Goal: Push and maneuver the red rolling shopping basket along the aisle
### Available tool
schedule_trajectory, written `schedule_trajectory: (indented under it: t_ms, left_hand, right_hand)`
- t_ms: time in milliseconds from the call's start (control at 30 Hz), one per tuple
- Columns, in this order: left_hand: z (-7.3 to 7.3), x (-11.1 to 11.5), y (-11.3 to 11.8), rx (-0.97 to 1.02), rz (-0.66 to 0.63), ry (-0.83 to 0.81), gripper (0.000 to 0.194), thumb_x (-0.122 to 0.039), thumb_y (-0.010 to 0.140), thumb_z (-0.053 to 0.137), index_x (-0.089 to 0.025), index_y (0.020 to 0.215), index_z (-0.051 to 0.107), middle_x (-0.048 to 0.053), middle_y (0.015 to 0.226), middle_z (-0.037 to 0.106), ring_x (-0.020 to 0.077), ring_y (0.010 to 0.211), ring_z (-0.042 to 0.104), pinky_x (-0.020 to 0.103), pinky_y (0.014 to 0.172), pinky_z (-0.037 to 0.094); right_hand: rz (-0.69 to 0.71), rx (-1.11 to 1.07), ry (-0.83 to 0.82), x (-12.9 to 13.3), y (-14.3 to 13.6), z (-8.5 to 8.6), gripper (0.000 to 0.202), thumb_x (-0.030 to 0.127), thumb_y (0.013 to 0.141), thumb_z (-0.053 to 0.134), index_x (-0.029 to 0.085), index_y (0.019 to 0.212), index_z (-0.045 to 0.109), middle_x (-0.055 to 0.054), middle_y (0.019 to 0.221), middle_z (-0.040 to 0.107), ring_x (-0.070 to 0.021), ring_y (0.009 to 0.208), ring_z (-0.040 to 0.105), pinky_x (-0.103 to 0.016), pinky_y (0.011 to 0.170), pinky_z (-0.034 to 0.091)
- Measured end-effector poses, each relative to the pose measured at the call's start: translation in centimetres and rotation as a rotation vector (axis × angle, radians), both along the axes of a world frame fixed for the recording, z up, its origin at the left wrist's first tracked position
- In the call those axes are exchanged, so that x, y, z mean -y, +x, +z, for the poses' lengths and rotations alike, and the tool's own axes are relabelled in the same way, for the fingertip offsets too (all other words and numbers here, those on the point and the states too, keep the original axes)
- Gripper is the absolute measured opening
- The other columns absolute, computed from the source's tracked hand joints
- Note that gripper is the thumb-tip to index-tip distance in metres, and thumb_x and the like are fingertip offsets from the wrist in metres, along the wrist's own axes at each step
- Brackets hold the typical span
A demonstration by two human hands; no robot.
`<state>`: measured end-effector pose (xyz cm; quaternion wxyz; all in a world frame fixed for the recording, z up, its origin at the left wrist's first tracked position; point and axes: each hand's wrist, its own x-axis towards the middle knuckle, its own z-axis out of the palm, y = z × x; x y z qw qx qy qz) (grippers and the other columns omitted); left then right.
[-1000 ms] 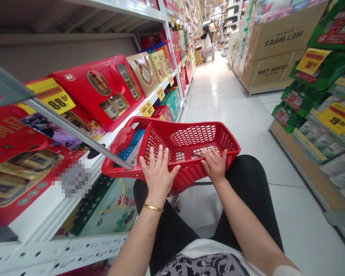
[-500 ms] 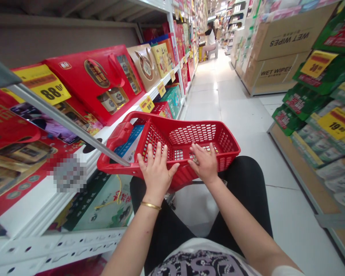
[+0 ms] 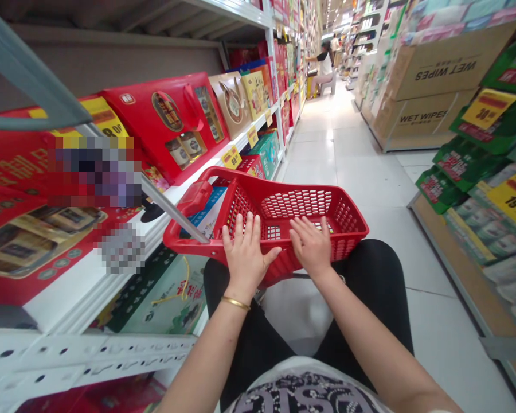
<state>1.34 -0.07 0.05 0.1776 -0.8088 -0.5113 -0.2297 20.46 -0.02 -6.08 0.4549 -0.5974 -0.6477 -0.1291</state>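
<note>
straight ahead, crosswise to the body and partly beneath the bare left hand (image 3: 248,255) and bare right hand (image 3: 312,246), a red plastic shopping basket with lattice walls (image 3: 279,263). runs lengthwise from left to right, from beside the white metal shelf (image 3: 69,292) toward the black-clad right knee (image 3: 380,264). over the near long rim, both hands fairly flat, palms down, fingers spread, with no visible grip on anything. nearer to the slanting grey metal tube handle (image 3: 172,210) at the left end, the left hand; nearer to the opposite end, the right hand. hard to make out: contact between palms and rim, any support under the basket. mostly hidden behind a red plastic divider (image 3: 227,209), a flat blue-and-white item (image 3: 210,211). cut off at the left edge, the upper handle; pixelated, part of the red boxes (image 3: 141,123) on the shelf.
</note>
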Motion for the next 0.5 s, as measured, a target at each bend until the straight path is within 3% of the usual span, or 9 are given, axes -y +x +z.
schedule_trajectory:
  t_ms: [133,233,333,500]
  left_hand:
    - [-0.3,0.0,-0.5,0.026,-0.031,0.035,0.092,-0.073,0.1,0.024,-0.007,0.165,0.023,0.017,0.168,0.032,0.0317,0.16,0.019,0.053,0.13,0.008]
    - [-0.5,0.0,-0.8,0.027,-0.055,0.064,0.099,-0.076,0.099,0.026,-0.002,0.165,0.017,0.021,0.167,0.032,0.0319,0.16,0.019,0.051,0.129,0.013]
    - [-0.6,0.2,-0.9,0.009,-0.048,0.061,0.104,-0.079,0.097,0.027,-0.001,0.164,0.015,0.021,0.168,0.03,0.0314,0.16,0.018,0.051,0.129,0.016]
    - [-0.6,0.2,-0.8,0.01,-0.018,0.06,0.112,-0.088,0.09,0.026,-0.005,0.165,0.019,0.016,0.169,0.031,0.0308,0.16,0.018,0.049,0.13,0.017]
  right_hand:
    - [0.21,0.033,-0.061,-0.8,-6.2,2.0,0.033,0.036,0.104,0.053,0.026,0.13,0.07,-0.005,0.131,0.073,-0.0199,0.121,0.069,-0.047,0.127,0.029]
    - [0.211,0.041,-0.033,-1.0,-7.1,2.4,0.032,0.033,0.104,0.051,0.025,0.13,0.07,-0.005,0.127,0.075,-0.0206,0.118,0.07,-0.051,0.129,0.022]
    - [0.104,0.071,0.02,-0.1,-3.9,1.5,0.032,0.032,0.104,0.053,0.024,0.129,0.069,-0.006,0.123,0.077,-0.0243,0.117,0.071,-0.062,0.129,0.011]
    - [-0.124,0.131,0.015,1.0,4.8,-1.1,0.032,0.034,0.104,0.05,0.024,0.123,0.073,-0.007,0.12,0.078,-0.0285,0.116,0.071,-0.071,0.123,0.014]
